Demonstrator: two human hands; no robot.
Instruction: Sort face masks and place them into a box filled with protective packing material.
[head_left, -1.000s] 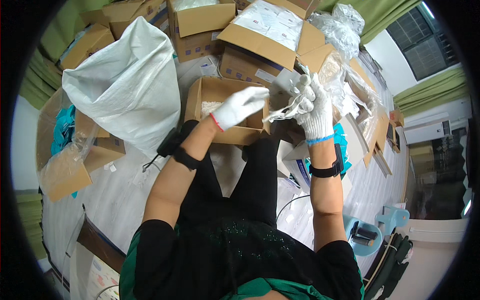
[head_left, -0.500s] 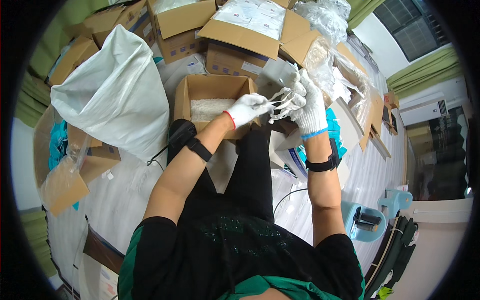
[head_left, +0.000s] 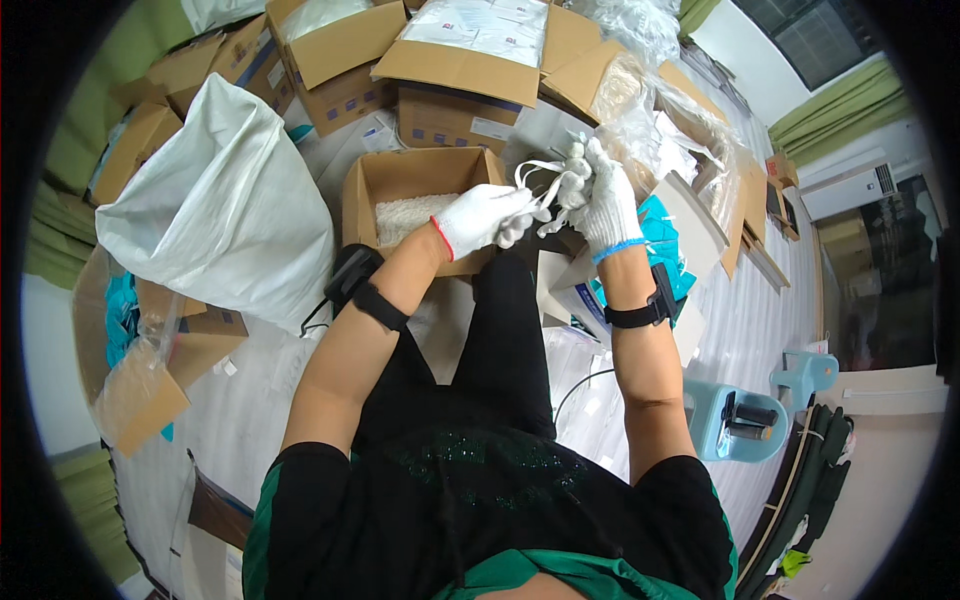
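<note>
Held white strips (head_left: 543, 165) in right hand (head_left: 605, 200) with fingers curled round them, just right of the brown carton (head_left: 425, 172). Had left hand (head_left: 480, 218) at carton's right side, fingers half-curled beside the strips; couldn't tell if gripping any.

Shining bright and even over the floor (head_left: 250, 400), gleaming palely toward its right edge. Casting soft shadow inside the cardboard box (head_left: 420, 170), looking dark at the window (head_left: 805, 42) past the floor's far right corner. Bending straight lines, blackening the picture's corners, softening the right glove (head_left: 612, 205).
</note>
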